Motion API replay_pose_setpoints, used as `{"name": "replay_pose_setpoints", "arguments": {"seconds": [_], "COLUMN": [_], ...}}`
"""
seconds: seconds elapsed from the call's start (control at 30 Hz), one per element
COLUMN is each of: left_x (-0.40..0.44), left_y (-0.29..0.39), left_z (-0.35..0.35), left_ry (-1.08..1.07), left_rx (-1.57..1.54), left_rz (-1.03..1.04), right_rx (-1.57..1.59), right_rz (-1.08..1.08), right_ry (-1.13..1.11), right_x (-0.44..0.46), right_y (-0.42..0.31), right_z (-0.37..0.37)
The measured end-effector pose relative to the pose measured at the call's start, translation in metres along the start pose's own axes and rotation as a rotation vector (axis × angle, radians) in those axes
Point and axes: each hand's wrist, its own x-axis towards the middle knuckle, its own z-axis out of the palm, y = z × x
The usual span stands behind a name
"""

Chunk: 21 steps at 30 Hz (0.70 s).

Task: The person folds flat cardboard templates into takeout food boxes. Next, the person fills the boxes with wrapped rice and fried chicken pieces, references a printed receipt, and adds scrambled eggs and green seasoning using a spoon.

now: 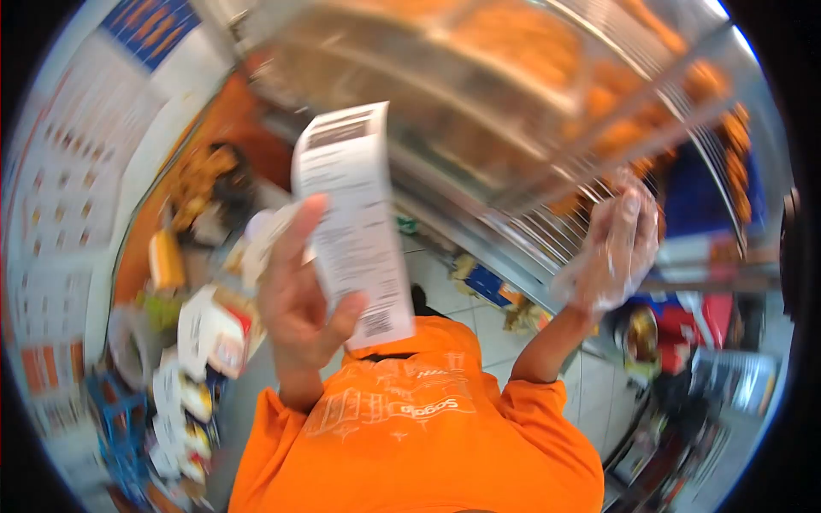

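Pale floor tiles [590, 376] peek through between us and the big display case, and honestly this spot is pretty cramped. Our left hand [295, 295] has a long printed receipt [355, 214] pinched in its fingers, thumb near the bottom corner, and the strip is up in the air in front of our orange shirt [402, 453], not lying on anything. Its top end curls a bit, so if that grip loosens or we swing around, we'd guess it slides off and drops to the floor.

Our right hand [616, 235] is in a loose clear plastic glove, up by the near edge of the wire rack [547, 238]. Those fingers are bent and bunched, but we can't tell if they've got anything between them. Baggy plastic plus thin wires looks like a snag risk to us: catch a fold and the glove tears, or the rack gets tugged and some fried food [710, 81] tumbles.

Also, bringing the two hands together could smear grease on the receipt and make it hard to read. And over by our left elbow, white cartons [198, 329] crowd close to the brown table [147, 224], so one careless bump might knock them over.
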Motion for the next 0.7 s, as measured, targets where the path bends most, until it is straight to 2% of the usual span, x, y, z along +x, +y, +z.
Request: {"name": "replay_pose_setpoints", "arguments": {"seconds": [0.07,0.2,0.27,0.33,0.4,0.47,0.5,0.7], "left_x": [0.000,0.004,0.007,0.009,0.007,0.007,0.007,0.001], "left_y": [-0.012,-0.021,-0.029,-0.032,-0.029,-0.028,-0.028,-0.033], "left_z": [0.004,0.021,0.024,0.027,0.035,0.040,0.041,0.021], "left_ry": [0.064,0.039,-0.009,-0.033,-0.050,-0.068,-0.068,-0.086], "left_rx": [0.029,0.012,0.004,0.014,-0.006,0.002,0.006,0.048], "left_rz": [-0.014,0.012,0.005,0.016,-0.078,-0.073,-0.069,-0.030], "right_rx": [-0.372,-1.320,-1.318,-1.366,-1.322,-1.230,-1.218,-1.667], "right_rz": [-0.124,-0.483,-0.477,-0.236,-0.443,0.089,0.093,0.064], "right_ry": [0.253,0.185,0.167,0.101,0.036,-0.070,-0.061,-0.010], "right_x": [0.033,0.083,0.105,0.135,0.193,0.225,0.236,0.275], "right_y": [0.020,0.042,0.052,0.055,0.117,0.115,0.122,0.179], "right_z": [-0.043,-0.139,-0.149,-0.145,-0.164,-0.139,-0.135,-0.096]}}
